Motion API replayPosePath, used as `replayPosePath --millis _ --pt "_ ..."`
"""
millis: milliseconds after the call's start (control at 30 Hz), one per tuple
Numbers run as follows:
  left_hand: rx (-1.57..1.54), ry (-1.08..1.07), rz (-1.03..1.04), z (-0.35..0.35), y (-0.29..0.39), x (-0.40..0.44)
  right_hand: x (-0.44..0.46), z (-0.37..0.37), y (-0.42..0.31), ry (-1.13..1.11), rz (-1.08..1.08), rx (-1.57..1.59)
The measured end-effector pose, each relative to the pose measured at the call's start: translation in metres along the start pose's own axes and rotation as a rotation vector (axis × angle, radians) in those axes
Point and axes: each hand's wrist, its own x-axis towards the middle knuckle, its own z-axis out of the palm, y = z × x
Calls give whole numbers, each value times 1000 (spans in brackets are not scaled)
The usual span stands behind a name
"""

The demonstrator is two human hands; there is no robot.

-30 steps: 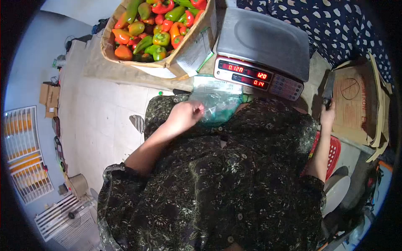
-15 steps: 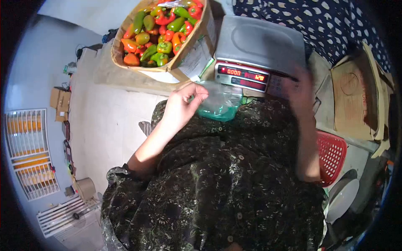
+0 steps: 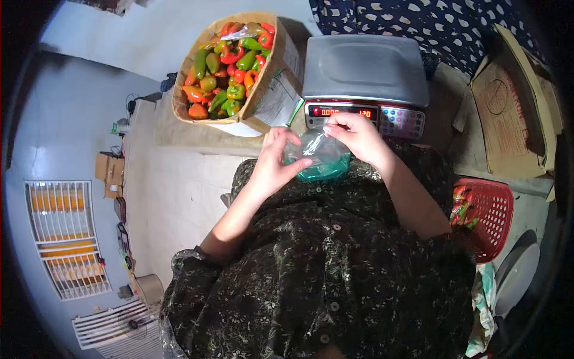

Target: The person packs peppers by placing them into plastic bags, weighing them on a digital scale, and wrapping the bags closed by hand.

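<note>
A clear plastic bag with a green lower part (image 3: 326,164) is at my lap, below the scale's display. My right hand (image 3: 359,139) pinches the bag's upper edge between thumb and fingertips. On the bag's left side, my left hand (image 3: 276,164) is curled around it, its thumb lying across the plastic and its fingertips near the top. Just beyond my hands stands a digital scale (image 3: 366,69) with a bare metal pan, a lit red display and a keypad.
A cardboard box (image 3: 263,119) full of red, green and orange peppers (image 3: 230,72) stands left of the scale. To the right are an open cardboard carton (image 3: 508,119), a red plastic basket (image 3: 493,215) with peppers inside, and a white bowl (image 3: 519,278).
My right hand has come from the scale's keypad side down and left to the bag and now pinches it. My left hand's thumb and fingers have spread from a pinch around the bag.
</note>
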Motion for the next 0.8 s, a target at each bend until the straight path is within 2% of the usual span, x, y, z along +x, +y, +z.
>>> replayPosePath --millis 100,167,233,300,367,500,533,600,633,700,733,800 --pt "-566 -41 -144 20 13 12 -2 5 -4 -14 -26 -63" --pt "-747 -241 -234 41 4 14 -5 8 -10 32 0 24" --pt "-745 -351 -326 54 -9 10 -6 -3 -16 171 -62 132" --pt "-697 -366 -391 56 -13 9 -5 -28 -16 290 31 169" --pt "-546 -374 -419 53 -27 5 -6 -50 -20 312 21 437" --pt "-534 -314 -409 50 -55 -4 6 -55 -17 606 -48 682" --pt "-567 -270 -364 52 -59 -6 8 -62 -17 667 -64 728" --pt "-574 -248 -415 48 -65 -10 2 -80 -18 748 -72 790" --pt "-578 -239 -440 45 -65 -11 -3 -90 -12 778 -51 732" --pt "-656 -76 -506 34 -56 -12 -7 -115 6 837 -10 616" --pt "-684 -32 -465 30 -61 -11 2 -120 15 880 -65 795" --pt "-758 61 -424 17 -64 -7 3 -119 12 986 -29 832"
